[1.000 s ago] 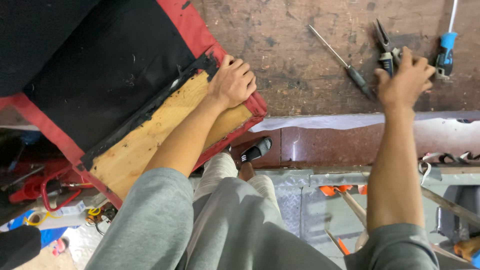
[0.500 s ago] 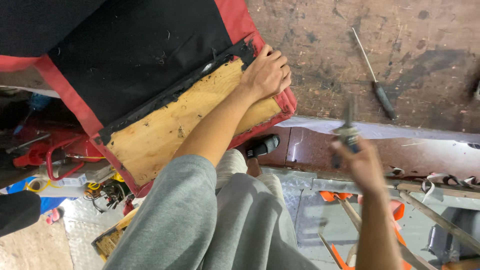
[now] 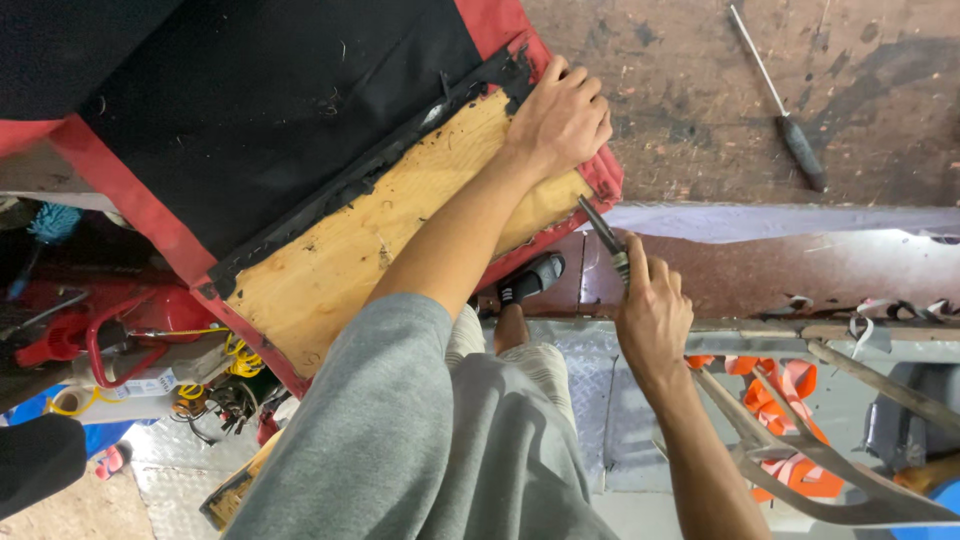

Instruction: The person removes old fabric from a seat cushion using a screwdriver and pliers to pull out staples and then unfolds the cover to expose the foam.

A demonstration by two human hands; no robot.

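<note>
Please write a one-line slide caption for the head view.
Left hand presses a red-and-black upholstered panel on the workbench while right hand holds pliers.

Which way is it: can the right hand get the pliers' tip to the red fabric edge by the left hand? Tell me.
Probably yes. The right hand holds the pliers with the tip already at the red fabric edge, just below the left hand pressing the wooden panel. Nothing lies between them.

Worn wooden workbench (image 3: 700, 110), screwdriver (image 3: 780, 100), upholstered panel (image 3: 300, 150)
</note>
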